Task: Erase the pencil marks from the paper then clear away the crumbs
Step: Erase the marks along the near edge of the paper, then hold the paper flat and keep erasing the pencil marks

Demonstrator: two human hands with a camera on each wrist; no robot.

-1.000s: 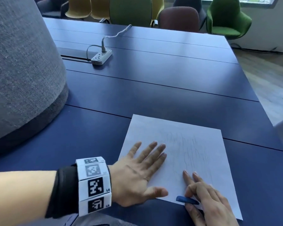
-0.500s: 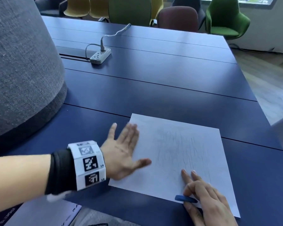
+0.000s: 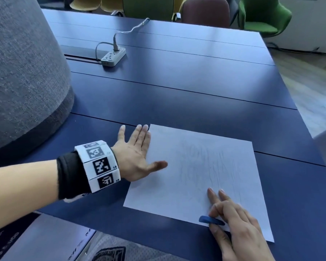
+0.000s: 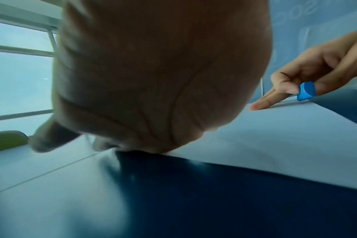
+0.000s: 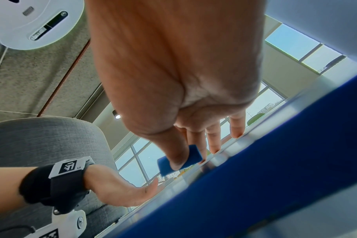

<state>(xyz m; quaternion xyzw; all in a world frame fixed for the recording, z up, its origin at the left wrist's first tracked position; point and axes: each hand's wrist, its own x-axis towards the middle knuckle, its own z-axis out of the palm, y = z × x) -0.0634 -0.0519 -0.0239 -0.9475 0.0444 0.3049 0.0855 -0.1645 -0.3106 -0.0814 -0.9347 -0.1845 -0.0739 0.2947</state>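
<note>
A white sheet of paper [image 3: 196,176] with faint pencil strokes lies on the dark blue table [image 3: 177,87]. My left hand [image 3: 137,157] lies flat with straight fingers at the sheet's left edge, the thumb on the paper and the fingers mostly on the table. My right hand [image 3: 231,221] pinches a blue eraser [image 3: 211,220] between thumb and index finger at the paper's near edge, while its other fingers stretch out onto the sheet. The eraser [image 4: 306,91] hangs just above the paper [image 4: 275,141] in the left wrist view, and in the right wrist view the eraser [image 5: 179,159] sits under my thumb.
A large grey fabric-covered round object [image 3: 23,72] stands at the left on the table. A grey power strip [image 3: 113,56] with its cable lies farther back. Green, yellow and maroon chairs [image 3: 262,16] line the far side. The table's right edge drops to a wooden floor.
My left hand has slid left across the paper, from the middle of the sheet to its left edge. The right hand with the eraser has stayed in place.
</note>
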